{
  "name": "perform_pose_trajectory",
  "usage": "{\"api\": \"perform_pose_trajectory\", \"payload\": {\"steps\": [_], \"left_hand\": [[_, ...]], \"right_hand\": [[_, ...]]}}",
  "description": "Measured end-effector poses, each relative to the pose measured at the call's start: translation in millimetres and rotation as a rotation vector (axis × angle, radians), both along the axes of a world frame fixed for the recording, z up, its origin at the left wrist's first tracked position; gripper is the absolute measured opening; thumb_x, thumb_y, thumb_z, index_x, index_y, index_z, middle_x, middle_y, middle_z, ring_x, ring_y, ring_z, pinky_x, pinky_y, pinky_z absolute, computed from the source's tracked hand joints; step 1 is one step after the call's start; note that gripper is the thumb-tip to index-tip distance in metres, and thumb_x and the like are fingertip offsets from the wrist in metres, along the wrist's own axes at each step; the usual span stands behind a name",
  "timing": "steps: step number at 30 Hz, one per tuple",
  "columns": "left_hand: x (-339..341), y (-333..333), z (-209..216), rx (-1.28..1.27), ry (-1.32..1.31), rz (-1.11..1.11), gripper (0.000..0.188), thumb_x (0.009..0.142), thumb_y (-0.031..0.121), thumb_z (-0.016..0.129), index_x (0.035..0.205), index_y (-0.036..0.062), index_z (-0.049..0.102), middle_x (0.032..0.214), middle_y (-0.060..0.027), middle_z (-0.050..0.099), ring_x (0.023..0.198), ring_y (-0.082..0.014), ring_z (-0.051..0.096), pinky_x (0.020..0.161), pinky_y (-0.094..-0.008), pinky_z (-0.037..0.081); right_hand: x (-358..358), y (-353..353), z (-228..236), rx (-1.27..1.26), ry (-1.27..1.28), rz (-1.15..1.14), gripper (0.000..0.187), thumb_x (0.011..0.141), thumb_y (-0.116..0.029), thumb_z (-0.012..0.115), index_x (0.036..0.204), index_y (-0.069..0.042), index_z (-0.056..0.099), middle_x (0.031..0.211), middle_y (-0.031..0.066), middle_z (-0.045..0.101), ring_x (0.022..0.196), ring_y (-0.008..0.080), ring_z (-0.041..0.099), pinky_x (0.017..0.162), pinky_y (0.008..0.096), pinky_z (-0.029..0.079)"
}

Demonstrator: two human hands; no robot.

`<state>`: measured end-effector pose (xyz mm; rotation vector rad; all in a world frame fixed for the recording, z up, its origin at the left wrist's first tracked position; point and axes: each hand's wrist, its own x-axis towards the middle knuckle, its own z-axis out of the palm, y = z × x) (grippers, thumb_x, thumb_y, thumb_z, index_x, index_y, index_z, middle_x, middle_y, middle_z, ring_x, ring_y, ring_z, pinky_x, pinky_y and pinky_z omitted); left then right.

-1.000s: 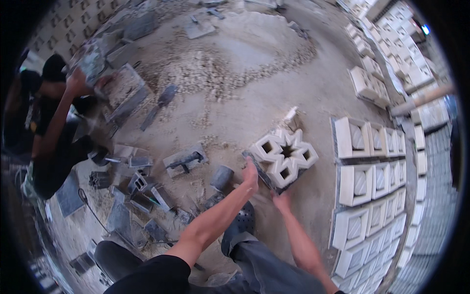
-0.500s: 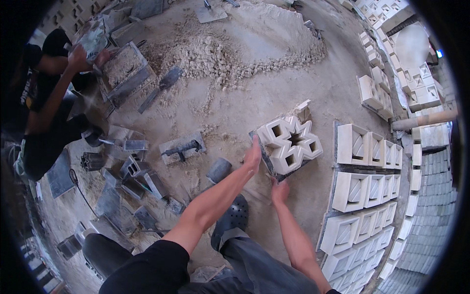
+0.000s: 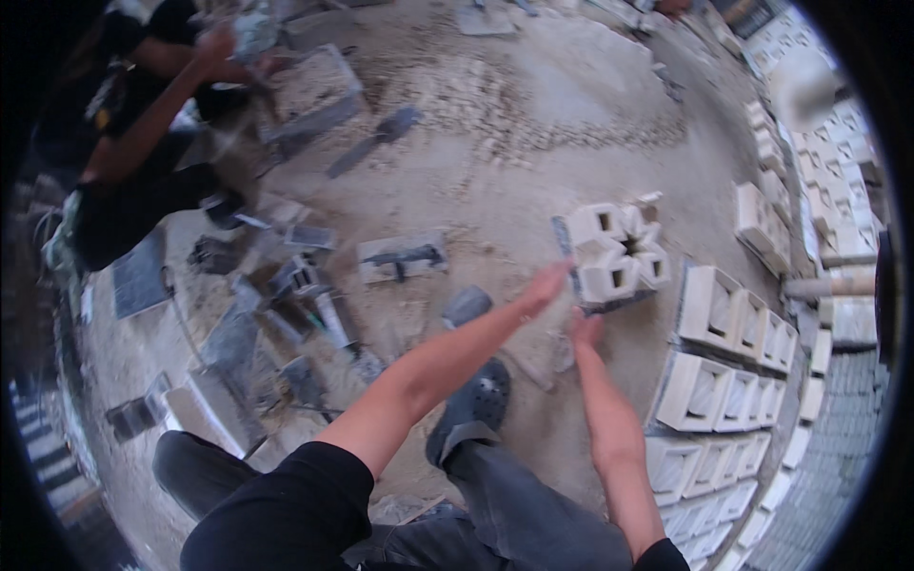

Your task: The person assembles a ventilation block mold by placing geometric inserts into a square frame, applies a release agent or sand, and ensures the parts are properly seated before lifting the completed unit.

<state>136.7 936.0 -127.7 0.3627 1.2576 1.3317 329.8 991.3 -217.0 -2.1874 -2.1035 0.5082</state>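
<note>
Star-holed block (image 3: 609,255), pattern upward, long axis unclear

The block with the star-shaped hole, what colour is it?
The block is creamy white; it shows best in the head view.

Dusty, grey-beige floor (image 3: 476,205) is stretching beneath soft, even light

From my remote seat I am looking down on ground that is wearing a coat of fine dust. Farther out, a low, pale heap of powder (image 3: 590,81) is spreading, and beige, crumbly rubble (image 3: 486,105) is fringing its near side. On the right, rows of cream, square-framed blocks (image 3: 703,300) are standing on the floor. Beyond them I am seeing thin, grey slabs in stacks (image 3: 838,428) and a pale, round pole (image 3: 833,285) that is jutting sideways. At upper right, cream blocks with small openings (image 3: 838,157) are forming a wall-like bank.
</note>
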Motion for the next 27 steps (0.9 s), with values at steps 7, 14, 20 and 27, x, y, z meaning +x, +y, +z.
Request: {"api": "perform_pose_trajectory", "payload": {"steps": [7,14,20,27], "left_hand": [[-88.0,-145.9,123.3,0.206,0.374,-0.188,0.03,0.099,0.031,0.05,0.096,0.0039,0.063,0.069,-0.003,0.062,0.053,-0.0121,0.057,0.054,-0.0269,0.049],[-240.8,-379.4,210.5,-0.188,1.045,-0.274,0.026,0.096,0.033,0.055,0.103,0.0125,0.068,0.072,-0.0079,0.066,0.058,-0.015,0.061,0.058,-0.0322,0.05],[-330.3,-600.5,274.2,-0.46,1.251,0.184,0.031,0.098,0.031,0.052,0.11,0.0077,0.069,0.076,-0.0082,0.07,0.052,-0.012,0.057,0.05,-0.0293,0.048],[-286.9,-805.8,252.2,-0.627,1.47,0.521,0.028,0.093,0.026,0.061,0.082,0.0003,0.057,0.064,-0.0082,0.054,0.055,-0.0147,0.049,0.054,-0.0318,0.041]], "right_hand": [[-17.9,29.7,41.1,-0.266,-0.208,0.285,0.05,0.075,-0.036,0.076,0.09,0.01,0.064,0.084,0.0251,0.067,0.077,0.0366,0.067,0.065,0.0446,0.053],[-95.7,2.6,70.8,-0.397,-0.343,0.587,0.032,0.067,-0.019,0.073,0.086,0.006,0.066,0.089,0.0256,0.068,0.089,0.0387,0.067,0.076,0.0436,0.055],[-150.0,-29.8,80.6,-0.04,-0.355,0.874,0.019,0.075,-0.009,0.059,0.085,0.005,0.066,0.093,0.0287,0.065,0.094,0.0421,0.064,0.081,0.0451,0.053],[-134.4,-107.5,137.6,0.23,-0.297,1.216,0.019,0.077,-0.01,0.055,0.07,0.004,0.065,0.071,0.0263,0.062,0.075,0.0439,0.063,0.072,0.0509,0.051]]}}
